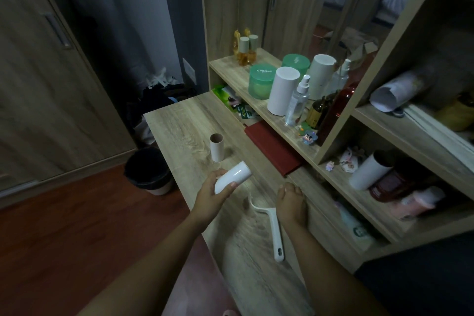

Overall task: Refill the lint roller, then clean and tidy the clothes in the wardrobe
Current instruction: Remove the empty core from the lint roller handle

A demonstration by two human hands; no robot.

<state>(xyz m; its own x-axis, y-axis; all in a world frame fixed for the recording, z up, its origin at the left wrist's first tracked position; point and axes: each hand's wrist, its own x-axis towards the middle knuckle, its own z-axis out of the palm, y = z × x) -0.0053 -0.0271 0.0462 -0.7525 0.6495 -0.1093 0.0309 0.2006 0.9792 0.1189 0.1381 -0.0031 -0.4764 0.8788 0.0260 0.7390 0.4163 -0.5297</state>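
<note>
My left hand grips a white refill roll, held tilted just above the wooden desk. An empty brown cardboard core stands upright on the desk a little beyond it. The white lint roller handle lies flat on the desk between my forearms, its bare wire end pointing toward the refill roll. My right hand hovers palm down beside the handle's upper end, fingers curled and holding nothing that I can see.
A dark red book lies under the shelf edge. Bottles, green jars and white cylinders crowd the shelf. A black-lined bin stands on the floor left of the desk. Closed wardrobe doors fill the left.
</note>
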